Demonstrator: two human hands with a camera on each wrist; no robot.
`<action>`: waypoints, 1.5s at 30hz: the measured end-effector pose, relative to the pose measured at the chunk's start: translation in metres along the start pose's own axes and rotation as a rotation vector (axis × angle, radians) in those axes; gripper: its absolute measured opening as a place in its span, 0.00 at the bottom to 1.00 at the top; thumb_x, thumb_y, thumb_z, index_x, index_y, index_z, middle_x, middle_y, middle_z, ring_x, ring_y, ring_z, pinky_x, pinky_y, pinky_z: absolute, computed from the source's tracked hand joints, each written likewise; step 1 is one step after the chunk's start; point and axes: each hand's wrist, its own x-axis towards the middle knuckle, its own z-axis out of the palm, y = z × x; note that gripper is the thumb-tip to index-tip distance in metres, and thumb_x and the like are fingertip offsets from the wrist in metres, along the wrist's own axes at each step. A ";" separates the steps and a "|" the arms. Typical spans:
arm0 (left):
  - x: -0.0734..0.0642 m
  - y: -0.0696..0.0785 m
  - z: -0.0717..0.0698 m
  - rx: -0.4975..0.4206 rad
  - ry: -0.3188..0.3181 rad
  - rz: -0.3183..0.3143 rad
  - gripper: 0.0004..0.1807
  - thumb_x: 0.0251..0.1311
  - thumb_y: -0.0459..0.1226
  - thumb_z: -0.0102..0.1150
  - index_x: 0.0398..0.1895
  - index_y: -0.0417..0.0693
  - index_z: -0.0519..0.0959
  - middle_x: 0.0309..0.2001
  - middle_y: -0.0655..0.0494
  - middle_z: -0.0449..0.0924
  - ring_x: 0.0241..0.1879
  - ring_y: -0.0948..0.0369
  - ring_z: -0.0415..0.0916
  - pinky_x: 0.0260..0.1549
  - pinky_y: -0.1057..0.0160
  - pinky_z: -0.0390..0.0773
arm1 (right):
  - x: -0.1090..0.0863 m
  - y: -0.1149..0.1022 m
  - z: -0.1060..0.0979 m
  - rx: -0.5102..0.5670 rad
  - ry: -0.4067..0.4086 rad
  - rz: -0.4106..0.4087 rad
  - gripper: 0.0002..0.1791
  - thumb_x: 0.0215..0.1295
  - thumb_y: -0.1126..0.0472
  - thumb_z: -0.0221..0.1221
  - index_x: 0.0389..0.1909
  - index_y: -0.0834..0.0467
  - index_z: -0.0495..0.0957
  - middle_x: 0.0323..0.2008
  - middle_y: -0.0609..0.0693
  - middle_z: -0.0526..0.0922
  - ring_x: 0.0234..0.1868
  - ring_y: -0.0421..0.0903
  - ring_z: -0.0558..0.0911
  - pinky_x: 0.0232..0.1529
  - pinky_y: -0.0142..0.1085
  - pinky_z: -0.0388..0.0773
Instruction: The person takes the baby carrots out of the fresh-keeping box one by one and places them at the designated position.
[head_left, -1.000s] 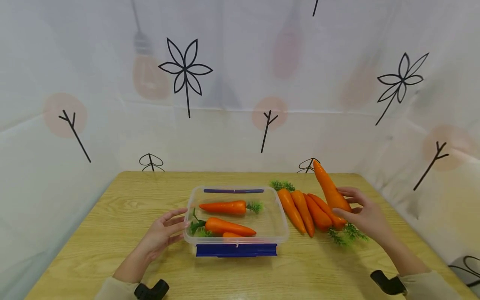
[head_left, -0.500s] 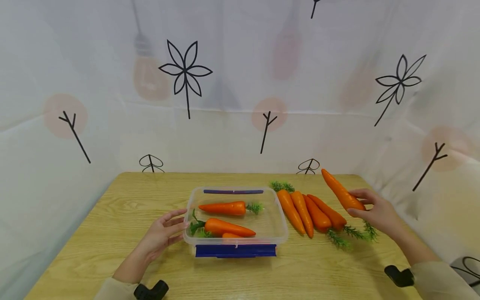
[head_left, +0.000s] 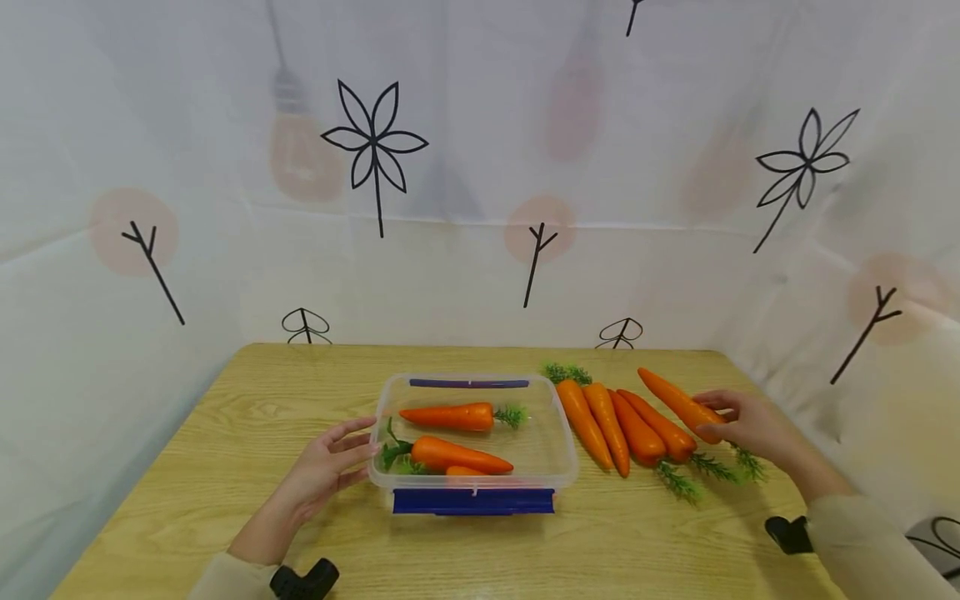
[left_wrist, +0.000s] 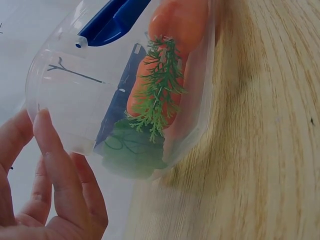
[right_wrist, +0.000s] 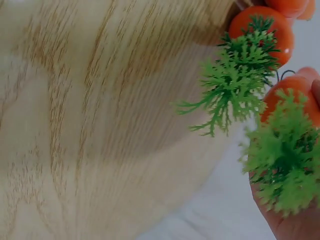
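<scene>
My right hand (head_left: pixel 757 429) grips an orange carrot (head_left: pixel 670 396) near its thick end, tip slanting up and to the left. In the right wrist view the carrot's feathery green top (right_wrist: pixel 285 160) covers much of that hand. Several more carrots (head_left: pixel 585 425) lie side by side just left of it on the table. With fingers spread and nearly straight, my left hand (head_left: pixel 322 468) touches the left side of a clear plastic food container (head_left: pixel 566 442). Inside are an upper carrot (head_left: pixel 450 416), a lower carrot (head_left: pixel 459 455) and part of a third, half hidden by the front wall.
The container has blue clips, the front clip (head_left: pixel 474 501) hanging down. Everything stands on a wood-grain table (head_left: pixel 300 379). A white patterned cloth (head_left: pixel 465 275) encloses the back and sides.
My right hand has moved right and down with the carrot, bringing it lower beside the row. My left hand and the container have stayed in place.
</scene>
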 end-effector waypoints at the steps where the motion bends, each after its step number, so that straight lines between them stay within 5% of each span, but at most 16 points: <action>1: 0.000 0.000 0.000 -0.001 -0.001 0.000 0.30 0.60 0.34 0.60 0.65 0.39 0.63 0.59 0.38 0.64 0.43 0.58 0.76 0.38 0.64 0.79 | 0.001 0.002 0.001 0.018 -0.012 -0.005 0.27 0.59 0.60 0.63 0.56 0.70 0.69 0.49 0.72 0.72 0.39 0.57 0.80 0.29 0.39 0.78; 6: 0.000 0.002 0.001 -0.005 -0.005 -0.003 0.30 0.60 0.34 0.60 0.65 0.39 0.63 0.58 0.38 0.64 0.43 0.58 0.75 0.39 0.64 0.79 | 0.003 0.012 0.005 0.081 -0.055 -0.039 0.26 0.61 0.64 0.61 0.56 0.75 0.67 0.49 0.73 0.72 0.37 0.55 0.80 0.30 0.39 0.79; 24: 0.001 0.002 0.000 -0.007 -0.020 0.000 0.30 0.60 0.34 0.60 0.65 0.39 0.63 0.58 0.39 0.65 0.43 0.58 0.75 0.39 0.63 0.79 | 0.006 0.018 0.004 0.046 -0.098 -0.045 0.22 0.61 0.68 0.58 0.53 0.77 0.68 0.49 0.76 0.70 0.46 0.68 0.75 0.35 0.40 0.79; 36: 0.001 0.000 -0.001 -0.011 -0.012 -0.003 0.29 0.60 0.34 0.60 0.65 0.40 0.64 0.58 0.40 0.66 0.43 0.58 0.75 0.38 0.63 0.79 | 0.013 -0.027 -0.022 -0.055 -0.017 -0.084 0.24 0.65 0.59 0.58 0.57 0.68 0.69 0.50 0.69 0.74 0.48 0.66 0.74 0.40 0.53 0.76; 45: 0.001 -0.001 -0.001 -0.013 -0.011 -0.003 0.30 0.60 0.34 0.60 0.65 0.40 0.63 0.58 0.40 0.66 0.43 0.58 0.76 0.38 0.63 0.79 | 0.025 -0.065 -0.024 -0.084 0.007 -0.174 0.21 0.64 0.61 0.59 0.56 0.66 0.71 0.49 0.65 0.76 0.47 0.62 0.75 0.40 0.45 0.78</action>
